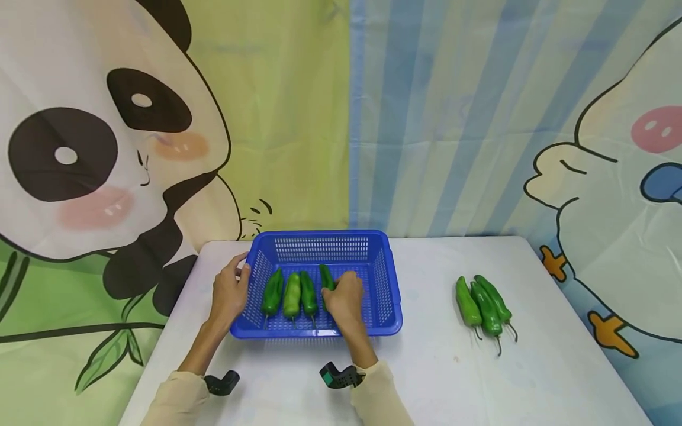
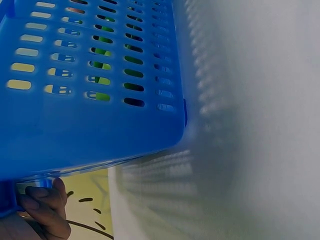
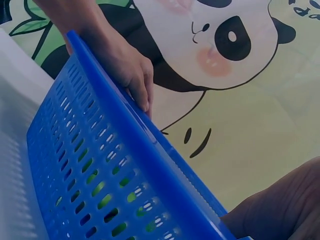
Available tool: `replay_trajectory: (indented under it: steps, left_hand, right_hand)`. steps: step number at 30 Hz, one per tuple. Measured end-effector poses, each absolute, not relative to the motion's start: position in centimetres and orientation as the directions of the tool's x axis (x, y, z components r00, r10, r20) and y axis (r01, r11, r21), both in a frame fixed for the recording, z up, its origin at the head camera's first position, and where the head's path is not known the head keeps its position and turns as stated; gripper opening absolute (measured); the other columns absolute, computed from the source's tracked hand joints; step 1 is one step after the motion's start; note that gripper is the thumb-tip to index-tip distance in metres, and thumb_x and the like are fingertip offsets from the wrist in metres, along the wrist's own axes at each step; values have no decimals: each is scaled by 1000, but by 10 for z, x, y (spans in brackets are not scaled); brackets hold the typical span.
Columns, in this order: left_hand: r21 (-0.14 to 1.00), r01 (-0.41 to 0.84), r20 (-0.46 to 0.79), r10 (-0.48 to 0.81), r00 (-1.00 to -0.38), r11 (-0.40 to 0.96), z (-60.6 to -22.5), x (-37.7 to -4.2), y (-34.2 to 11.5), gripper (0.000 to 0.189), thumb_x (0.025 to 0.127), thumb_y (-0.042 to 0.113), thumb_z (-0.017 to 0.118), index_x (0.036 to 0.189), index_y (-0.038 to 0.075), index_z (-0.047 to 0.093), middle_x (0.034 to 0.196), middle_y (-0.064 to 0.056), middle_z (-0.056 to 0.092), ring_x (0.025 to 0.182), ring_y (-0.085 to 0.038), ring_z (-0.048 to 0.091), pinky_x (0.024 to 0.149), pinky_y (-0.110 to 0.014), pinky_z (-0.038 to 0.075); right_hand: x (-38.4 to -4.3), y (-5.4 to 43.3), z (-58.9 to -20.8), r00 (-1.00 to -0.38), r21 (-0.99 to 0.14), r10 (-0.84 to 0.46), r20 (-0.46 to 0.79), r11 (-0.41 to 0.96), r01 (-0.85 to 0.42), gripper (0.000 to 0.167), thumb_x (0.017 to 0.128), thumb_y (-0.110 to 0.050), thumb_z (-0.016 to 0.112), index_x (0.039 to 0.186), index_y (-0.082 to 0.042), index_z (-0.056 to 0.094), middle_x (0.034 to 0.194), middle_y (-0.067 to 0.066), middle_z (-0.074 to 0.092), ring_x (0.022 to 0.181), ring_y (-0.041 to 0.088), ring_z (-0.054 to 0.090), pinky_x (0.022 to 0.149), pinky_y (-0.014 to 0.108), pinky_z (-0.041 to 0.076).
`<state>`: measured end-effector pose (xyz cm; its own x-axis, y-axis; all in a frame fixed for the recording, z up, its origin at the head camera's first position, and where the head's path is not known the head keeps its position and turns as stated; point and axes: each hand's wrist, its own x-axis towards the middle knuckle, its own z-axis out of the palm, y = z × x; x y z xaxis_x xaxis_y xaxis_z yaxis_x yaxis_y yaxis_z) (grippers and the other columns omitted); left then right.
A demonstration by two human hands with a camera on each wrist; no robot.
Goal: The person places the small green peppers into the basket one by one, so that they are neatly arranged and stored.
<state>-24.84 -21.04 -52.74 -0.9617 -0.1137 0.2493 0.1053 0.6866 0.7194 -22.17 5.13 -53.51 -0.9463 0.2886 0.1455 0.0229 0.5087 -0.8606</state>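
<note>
A blue plastic basket (image 1: pixel 319 235) with slotted walls stands on the table. Inside it, three green peppers (image 1: pixel 292 294) lie side by side toward the left, stems facing the person. My right hand (image 1: pixel 345 299) reaches over the front rim and pinches another green pepper (image 1: pixel 327 277) just right of that row, covering its lower part. At the basket's left side my left hand (image 1: pixel 230 293) grips the rim; its curled fingers (image 2: pixel 47 205) show at the rim in the left wrist view. From the right wrist, the peppers appear only as green patches through the slots.
Three more green peppers (image 1: pixel 486 310) lie bunched on the white tabletop (image 1: pixel 437 378) to the right of the basket. Behind the table hangs a printed curtain (image 1: pixel 298 118) with cartoon animals. Black wrist devices (image 1: pixel 341 376) sit on both forearms.
</note>
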Motion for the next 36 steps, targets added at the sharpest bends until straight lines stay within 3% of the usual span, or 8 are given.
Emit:
replay_trajectory:
  steps: [4,8,14,20,26,36]
  left_hand:
    - [717,114,254,-106,-961,687,-527,-249,-211,46,116,20,46,157,0,55,98,-27,76,76,-31,74,64,-30,51]
    - [713,110,255,-110,-961,693,-526,-248,-213,46,116,21,46,157,2,56,100,-27,76,79,-34,75,67,-32,51]
    - [710,107,261,-119,-958,696,-524,-246,-215,46,116,20,47,157,1,55,102,-29,77,81,-36,76,66,-31,52]
    - [711,96,243,-114,-963,697,-523,-245,-216,47,117,22,45,159,1,53,104,-30,76,81,-35,75,66,-32,53]
    - [713,96,245,-118,-962,695,-523,-244,-215,47,117,21,45,159,0,53,105,-30,76,81,-35,74,65,-30,52]
    - [712,84,220,-108,-969,697,-526,-245,-213,48,117,21,44,160,1,51,107,-30,75,84,-35,73,68,-32,52]
  right_hand:
    - [-220,46,-524,-952,-861,270,146,508,11,13,79,4,84,71,6,74,62,10,65,58,21,54,52,39,49]
    - [-239,40,-556,-938,-817,270,217,577,-23,29,74,-1,87,62,-8,62,58,0,52,56,17,45,48,42,42]
    - [-255,30,-574,-951,-746,235,203,666,5,22,77,-6,90,76,-8,68,68,2,64,66,20,58,68,51,51]
    - [-273,25,-601,-957,-776,252,142,628,51,19,77,-4,88,85,-6,71,79,9,73,83,30,72,90,54,58]
    - [-284,25,-616,-964,-714,240,114,694,89,26,77,-13,93,90,-9,71,82,4,72,85,27,74,80,48,61]
    - [-283,25,-623,-979,-712,168,116,701,35,28,75,-10,92,91,-6,70,82,6,70,84,25,71,83,51,59]
